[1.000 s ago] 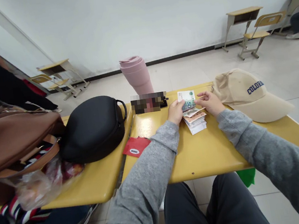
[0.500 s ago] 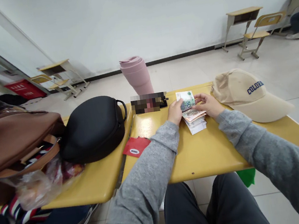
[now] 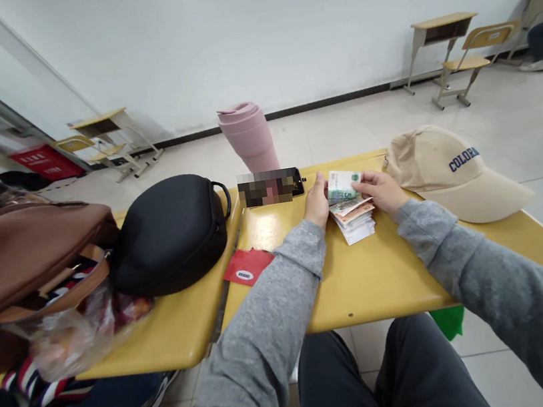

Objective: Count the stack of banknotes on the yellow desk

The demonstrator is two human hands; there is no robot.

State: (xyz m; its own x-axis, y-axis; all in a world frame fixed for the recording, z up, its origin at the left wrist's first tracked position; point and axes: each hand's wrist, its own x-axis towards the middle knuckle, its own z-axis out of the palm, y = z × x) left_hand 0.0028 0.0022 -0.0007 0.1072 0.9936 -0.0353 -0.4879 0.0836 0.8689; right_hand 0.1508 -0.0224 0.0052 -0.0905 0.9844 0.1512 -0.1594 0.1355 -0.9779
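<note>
Green banknotes point(image 3: 343, 183), the top one marked with a 50, are held slightly above the desk between my two hands. At their left edge is my left hand point(image 3: 316, 204), its thumb raised and its other fingers partly hidden behind the notes. My right hand point(image 3: 382, 192) pinches their right side, thumb on top. Just below, a loose stack of paper notes point(image 3: 355, 224) lies on the yellow desk point(image 3: 335, 295), with orange and grey ones uppermost and whitish edges beneath.
A pink tumbler point(image 3: 248, 136) stands behind a dark phone point(image 3: 295, 181), partly blurred out. A beige cap point(image 3: 449, 172) sits to the right, a red packet point(image 3: 246, 267) to the left. On the adjoining desk are a black case point(image 3: 169, 234), a brown bag point(image 3: 31, 257) and a plastic bag point(image 3: 68, 340).
The green banknotes have shifted slightly right and tilted. My left thumb has lifted off their face, while my right thumb has come onto their right side.
</note>
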